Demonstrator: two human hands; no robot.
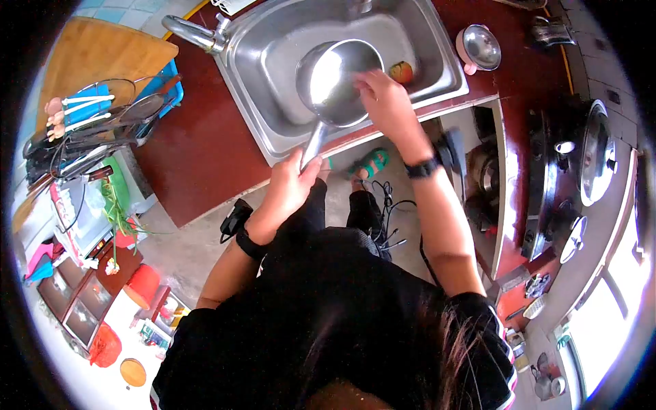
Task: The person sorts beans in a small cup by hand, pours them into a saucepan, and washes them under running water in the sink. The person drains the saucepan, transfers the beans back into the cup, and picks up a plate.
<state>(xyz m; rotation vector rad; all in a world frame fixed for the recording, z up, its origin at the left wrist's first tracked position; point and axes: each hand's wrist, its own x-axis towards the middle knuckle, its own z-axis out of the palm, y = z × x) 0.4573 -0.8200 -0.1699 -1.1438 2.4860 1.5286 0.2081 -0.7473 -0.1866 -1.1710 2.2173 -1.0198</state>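
A shiny metal saucepan (pixel 348 55) is tilted over the steel sink (pixel 270 102), with a bright reflection inside it. My left hand (pixel 290 188) is closed around its long handle. Over the pan's right side, my right hand (pixel 386 102) has its fingers bent together and reaching in past the rim. Whatever those fingers may hold is too small or hidden to make out. A small orange and green item (pixel 401 72) lies in the sink just right of the pan; its kind is unclear.
A curved faucet (pixel 195 34) stands at the sink's left corner. Right of the sink is a pink-handled metal bowl (pixel 480 48) on the red-brown counter (pixel 191 157). A cutting board (pixel 102 58) and utensil rack sit left. A lidded pan (pixel 596 154) stands far right.
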